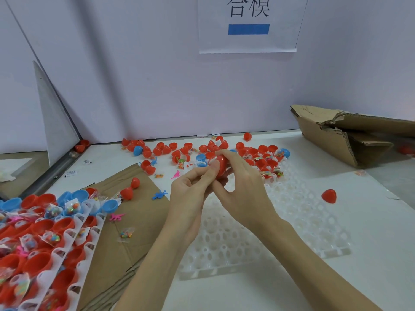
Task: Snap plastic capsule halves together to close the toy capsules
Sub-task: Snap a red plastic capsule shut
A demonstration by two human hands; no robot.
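bench (370,254): white, holds the empty tray (258,239)
left hand (190,194): fingers curled, pinching red capsule (221,164)
right hand (242,189): wrapped round it too
step: mid-snap, guessing next is a firm squeeze

Two bare forearms end in the left hand (190,194) and right hand (242,189) (no sleeves, gloves, rings or watch), short plain nails, above the white tray (292,243).
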